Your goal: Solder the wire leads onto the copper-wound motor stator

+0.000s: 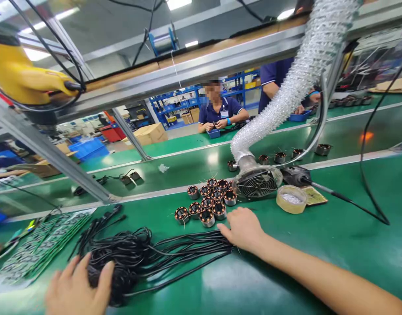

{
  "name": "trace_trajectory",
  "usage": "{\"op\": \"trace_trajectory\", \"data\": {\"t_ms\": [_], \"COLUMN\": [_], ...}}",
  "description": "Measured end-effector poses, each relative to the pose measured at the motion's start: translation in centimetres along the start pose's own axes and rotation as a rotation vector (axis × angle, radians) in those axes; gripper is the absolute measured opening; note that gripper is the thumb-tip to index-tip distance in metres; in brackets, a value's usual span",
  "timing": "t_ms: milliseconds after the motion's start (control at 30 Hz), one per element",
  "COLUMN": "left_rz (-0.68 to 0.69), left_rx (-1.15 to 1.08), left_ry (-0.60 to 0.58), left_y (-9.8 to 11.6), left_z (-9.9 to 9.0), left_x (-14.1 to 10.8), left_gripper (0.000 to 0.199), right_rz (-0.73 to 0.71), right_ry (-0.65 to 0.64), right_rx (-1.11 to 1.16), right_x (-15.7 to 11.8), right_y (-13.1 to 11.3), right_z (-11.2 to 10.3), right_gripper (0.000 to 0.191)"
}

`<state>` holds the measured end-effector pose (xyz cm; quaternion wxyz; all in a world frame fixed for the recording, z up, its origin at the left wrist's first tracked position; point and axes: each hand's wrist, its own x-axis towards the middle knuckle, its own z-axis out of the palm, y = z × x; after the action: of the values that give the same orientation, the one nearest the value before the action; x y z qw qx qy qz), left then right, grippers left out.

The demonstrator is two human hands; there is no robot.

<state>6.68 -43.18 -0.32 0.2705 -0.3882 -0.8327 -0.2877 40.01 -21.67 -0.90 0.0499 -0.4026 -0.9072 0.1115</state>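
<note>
A tangled bundle of black cables [122, 249] lies on the green bench, its loose lengths stretching right as a row. At the lower left, my left hand [79, 286] is open, thumb and fingers spread at the bundle's near left side; slight blur hides whether it touches. My right hand [243, 227] is at the right ends of the cables, palm down, its thumb apart from the bent fingers and by the cable ends. Nothing shows in its grasp, though its palm is hidden. Just beyond it sits a cluster of copper-wound motor stators [206, 216].
A fume fan [258, 183] on a silver duct [286, 87] stands behind my right hand, beside a tape roll [291, 199] and a soldering iron [328, 190]. Green circuit boards [40, 245] lie left. A metal post [56, 153] rises there. A co-worker [220, 109] sits opposite.
</note>
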Motion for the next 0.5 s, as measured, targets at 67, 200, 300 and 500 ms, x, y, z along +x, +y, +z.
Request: {"op": "trace_trajectory", "data": {"t_ms": [67,200,300,500], "left_rz": [0.265,0.551,0.653,0.918], "left_rx": [-0.063,-0.416,-0.485,-0.254], "left_ry": [0.024,-0.194,-0.439,-0.793], "left_y": [5.7,16.6,21.8,25.8], "left_z": [-0.8,-0.2,2.0,6.6], "left_x": [-0.4,-1.7,-1.9,-1.9], "left_gripper": [0.043,0.023,0.028,0.049], "right_rz": [0.083,0.115,0.112,-0.120], "right_ry": [-0.015,-0.020,0.012,0.082], "right_rx": [-0.032,-0.056,-0.064,-0.002], "right_x": [0.4,0.4,0.1,-2.4], "right_y": [1.4,3.8,5.6,6.7], "right_z": [-0.2,-0.6,-1.4,-0.8], "right_gripper": [0.029,0.022,0.021,0.022]}}
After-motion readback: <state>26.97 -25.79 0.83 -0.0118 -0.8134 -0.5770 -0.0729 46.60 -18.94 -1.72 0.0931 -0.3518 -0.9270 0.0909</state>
